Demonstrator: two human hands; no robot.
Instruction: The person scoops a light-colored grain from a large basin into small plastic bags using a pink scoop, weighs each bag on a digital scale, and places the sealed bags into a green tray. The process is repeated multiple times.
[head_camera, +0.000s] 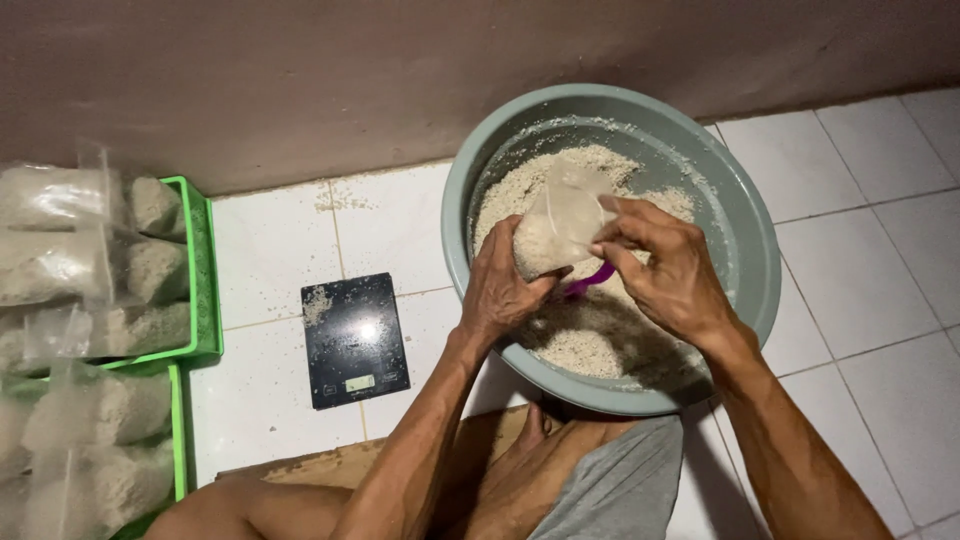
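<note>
Purple scoop (588, 281) mostly behind bag (560, 225)

right of centre in the frame, a grey-green basin (745, 250) of pale grain sits on the white tiled floor (860, 290). over it the left hand (505, 290) and right hand (665, 270) grip a clear plastic bag (560, 225) partly filled with grain, a purple scoop (590, 282) just beneath. a black digital scale (354, 340) lies lower centre-left. filled bags (90, 265) stack in green trays (203, 280) at the left edge.
</note>
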